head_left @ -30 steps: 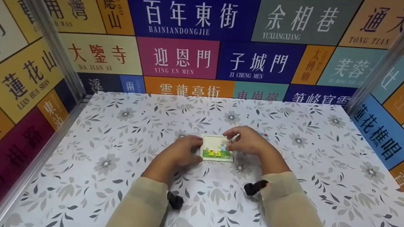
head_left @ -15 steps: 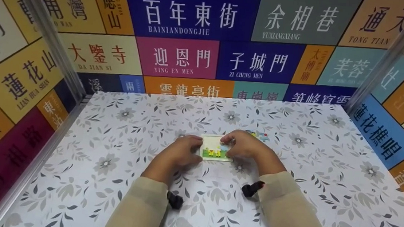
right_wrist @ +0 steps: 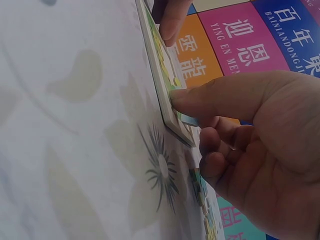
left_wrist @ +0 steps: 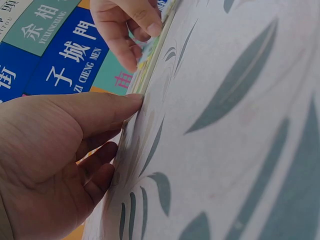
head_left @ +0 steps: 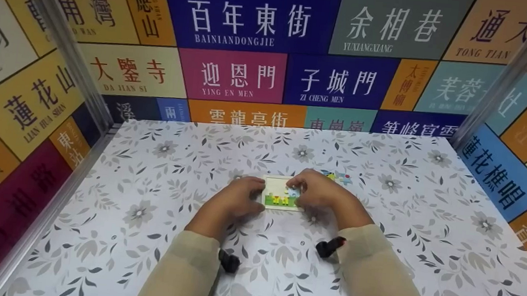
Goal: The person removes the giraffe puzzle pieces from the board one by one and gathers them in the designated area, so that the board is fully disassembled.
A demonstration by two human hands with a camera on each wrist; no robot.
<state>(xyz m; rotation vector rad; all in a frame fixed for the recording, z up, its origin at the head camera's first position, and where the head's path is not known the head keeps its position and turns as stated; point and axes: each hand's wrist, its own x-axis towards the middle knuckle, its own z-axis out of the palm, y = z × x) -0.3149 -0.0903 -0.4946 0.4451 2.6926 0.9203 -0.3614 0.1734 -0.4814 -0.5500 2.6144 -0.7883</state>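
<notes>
A small jigsaw puzzle board (head_left: 276,184) with a pale frame lies flat mid-table. Green and yellow pieces (head_left: 278,200) fill its lower strip; its upper left is bare cream. My left hand (head_left: 236,197) holds the board's left edge, thumb at the near corner and fingers at the far one. At the right side, my right hand (head_left: 324,191) pinches a light blue puzzle piece (right_wrist: 189,120) over the board, thumb resting low near the frame. That hand's fingers partly cover the piece and the board's right edge.
Several loose puzzle pieces (head_left: 344,178) lie behind and right of my right hand, partly hidden by it. A floral cloth (head_left: 140,251) covers the table. Printed sign panels (head_left: 241,74) stand at the back and sides.
My right hand has come slightly down and left onto the board's right part, with its fingers closer together. More of the loose pieces behind it show. The left hand stays put.
</notes>
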